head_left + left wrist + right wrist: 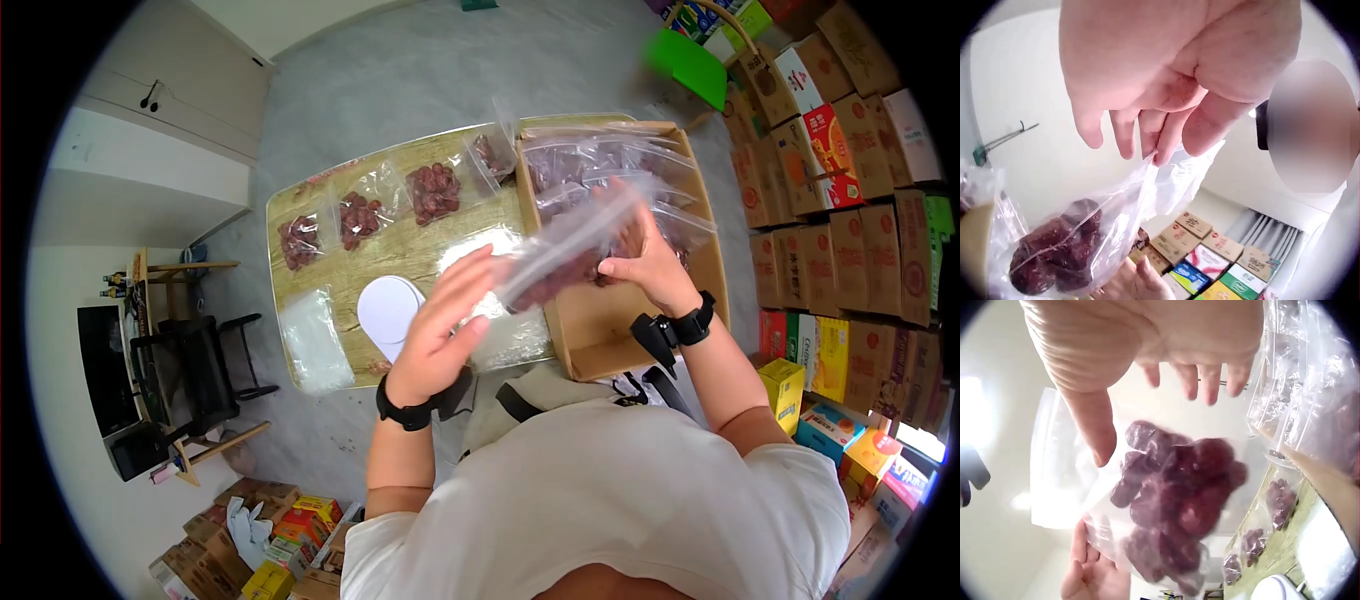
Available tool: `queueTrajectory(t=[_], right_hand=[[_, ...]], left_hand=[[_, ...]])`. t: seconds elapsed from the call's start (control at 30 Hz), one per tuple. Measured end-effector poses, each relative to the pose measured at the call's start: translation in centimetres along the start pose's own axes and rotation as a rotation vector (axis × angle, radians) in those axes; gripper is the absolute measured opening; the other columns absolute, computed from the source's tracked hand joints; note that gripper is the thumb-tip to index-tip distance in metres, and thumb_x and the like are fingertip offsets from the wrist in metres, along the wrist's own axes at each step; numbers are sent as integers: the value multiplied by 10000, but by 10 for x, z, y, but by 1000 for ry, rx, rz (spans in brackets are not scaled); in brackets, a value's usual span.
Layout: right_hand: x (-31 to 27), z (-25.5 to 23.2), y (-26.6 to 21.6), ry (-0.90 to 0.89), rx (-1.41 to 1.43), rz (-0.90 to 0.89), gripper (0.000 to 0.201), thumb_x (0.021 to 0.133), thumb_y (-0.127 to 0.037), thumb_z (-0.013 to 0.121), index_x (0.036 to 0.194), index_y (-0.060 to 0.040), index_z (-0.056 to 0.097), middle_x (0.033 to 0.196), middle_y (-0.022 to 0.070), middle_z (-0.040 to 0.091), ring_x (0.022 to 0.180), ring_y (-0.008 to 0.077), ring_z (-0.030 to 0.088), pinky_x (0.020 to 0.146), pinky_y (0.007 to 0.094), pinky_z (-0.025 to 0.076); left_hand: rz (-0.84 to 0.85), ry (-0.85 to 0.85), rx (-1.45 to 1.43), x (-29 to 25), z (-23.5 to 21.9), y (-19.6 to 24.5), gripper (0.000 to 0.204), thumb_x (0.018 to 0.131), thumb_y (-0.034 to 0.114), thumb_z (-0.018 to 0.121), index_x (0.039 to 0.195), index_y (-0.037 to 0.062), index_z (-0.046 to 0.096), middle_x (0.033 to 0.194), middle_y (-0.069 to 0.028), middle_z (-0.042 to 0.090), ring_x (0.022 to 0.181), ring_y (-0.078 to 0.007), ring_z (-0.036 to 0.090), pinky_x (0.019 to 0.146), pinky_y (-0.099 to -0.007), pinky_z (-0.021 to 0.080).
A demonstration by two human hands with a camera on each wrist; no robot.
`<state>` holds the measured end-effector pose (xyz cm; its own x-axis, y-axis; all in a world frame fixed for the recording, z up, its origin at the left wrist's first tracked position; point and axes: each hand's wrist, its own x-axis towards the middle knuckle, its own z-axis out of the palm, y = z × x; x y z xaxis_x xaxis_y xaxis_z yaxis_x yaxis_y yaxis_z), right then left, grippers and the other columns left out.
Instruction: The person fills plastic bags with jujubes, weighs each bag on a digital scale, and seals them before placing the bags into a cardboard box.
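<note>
A clear zip bag of dried red dates (560, 275) hangs in the air between the two hands, tilted and partly blurred. My left hand (440, 325) pinches a corner of the bag near its zip with the fingertips, the other fingers nearly straight. On the opposite side, my right hand (650, 262) is spread, its thumb (1100, 440) lying over the bag's face and its fingers apart above the dates. Below the right hand stands an open cardboard box (595, 350), its far half holding several similar bags (600, 160) in a row.
More filled bags (360, 218) line the table's (345, 280) far side. A white round scale-like device (388, 310) sits in front of them. Stacks of clear empty bags (317, 340) lie at left and beside the box. Stacked cartons (840, 250) fill the right side, with a green chair-like object (690, 68) behind.
</note>
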<state>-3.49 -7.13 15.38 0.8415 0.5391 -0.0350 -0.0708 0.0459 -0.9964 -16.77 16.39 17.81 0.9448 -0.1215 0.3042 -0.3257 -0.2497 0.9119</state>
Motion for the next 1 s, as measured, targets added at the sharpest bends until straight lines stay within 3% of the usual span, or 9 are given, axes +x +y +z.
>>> queueTrajectory(t=[0.07,0.13,0.3,0.37,0.6,0.67,0.73,0.9,1.0], right_hand=[[-5,-10,-1,-37,167,61,475,812,-120,644,1236,-19,458,1135,69,550,1002,123,523,860,269,429],[-12,-31,7,-338,18,371,306,829,-165,632,1080,1,576,1026,75,610,914,148,569,790,281,458],[-35,-67,26,51,41,367,181,879,-196,565,934,-31,615,874,27,611,804,93,543,709,238,429],[-36,-83,32,73,1,348,220,881,-194,543,959,-5,626,871,28,626,787,84,559,696,227,443],[-26,-90,120,-89,-53,428,183,852,-105,558,983,7,623,952,90,652,795,139,608,739,266,474],[-20,-76,148,-126,-26,476,187,873,-122,546,976,13,625,926,66,648,890,163,597,824,290,460],[-17,-61,172,-21,412,590,171,854,-106,568,976,2,624,956,62,642,893,157,591,809,287,462],[-19,-58,188,121,302,444,187,806,-97,633,968,-23,576,830,33,584,783,135,565,698,266,465],[-31,-70,174,247,181,524,316,796,-46,604,1087,8,492,978,79,562,860,158,556,759,279,459]], left_hand=[[-23,-44,-54,0,18,-6,407,867,164,474,1236,-6,503,1287,-137,482,1279,-318,340,1051,-418,229],[-50,-137,-49,2,31,-10,387,869,134,473,1233,5,507,1299,-127,472,1277,-317,344,1045,-405,247],[-265,108,2,-12,22,-20,324,845,25,472,1154,33,570,1294,-129,470,1239,-272,394,1022,-365,296],[-361,330,-43,-25,13,-33,299,839,2,468,1110,20,592,1294,-113,476,1215,-240,420,1003,-338,315],[-535,536,35,-46,-9,-89,249,847,15,486,1061,-1,613,1256,-112,505,1159,-204,467,969,-287,341],[-543,533,74,-48,-14,-129,251,832,9,496,1052,5,616,1259,-131,501,1165,-231,465,969,-298,347],[-509,472,267,-43,-13,-168,274,800,22,522,1058,26,617,1271,-159,485,1174,-288,454,986,-346,342],[-416,311,517,-1,14,-238,357,739,55,560,1093,76,609,1321,-219,413,1223,-375,373,1031,-405,291],[-500,114,657,24,38,-266,444,735,81,555,1173,146,575,1415,-235,254,1285,-421,249,1055,-436,243]])
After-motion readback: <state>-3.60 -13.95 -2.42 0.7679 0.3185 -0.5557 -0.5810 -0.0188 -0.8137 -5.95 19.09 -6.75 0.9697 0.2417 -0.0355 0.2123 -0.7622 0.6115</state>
